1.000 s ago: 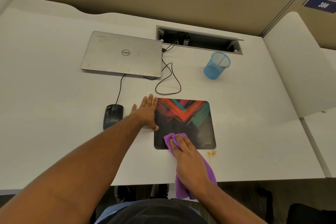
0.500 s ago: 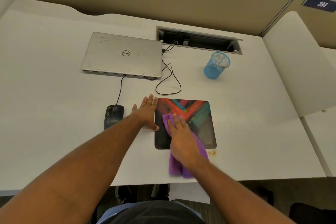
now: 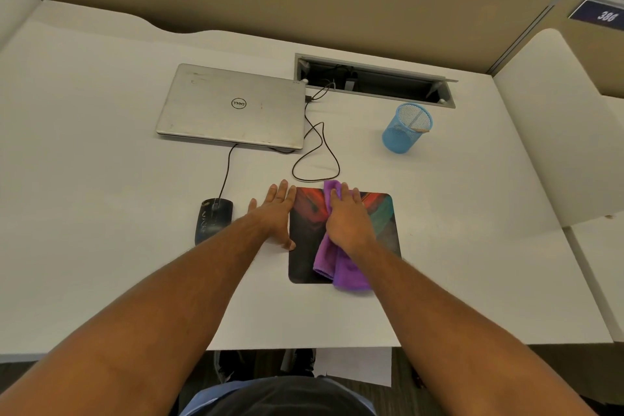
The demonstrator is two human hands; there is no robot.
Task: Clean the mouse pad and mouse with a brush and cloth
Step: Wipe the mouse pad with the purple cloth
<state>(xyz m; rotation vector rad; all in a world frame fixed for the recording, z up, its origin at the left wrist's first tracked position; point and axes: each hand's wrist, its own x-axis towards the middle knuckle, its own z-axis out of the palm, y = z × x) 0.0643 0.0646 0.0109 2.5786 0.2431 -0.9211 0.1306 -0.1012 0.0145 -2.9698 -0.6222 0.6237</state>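
A dark mouse pad with a red and teal pattern lies on the white desk. My right hand presses flat on a purple cloth over the pad's middle, fingertips at the pad's far edge. My left hand lies flat, fingers spread, on the desk along the pad's left edge, thumb touching the pad. A black wired mouse sits left of my left hand. A brush handle leans in the blue mesh cup.
A closed silver laptop lies at the back left, its black cable looping just beyond the pad. An open cable tray is set into the desk behind. A white partition rises at the right.
My right hand has slid the purple cloth away from me, from the pad's near edge to its far edge. My left hand has stayed in place beside the pad.
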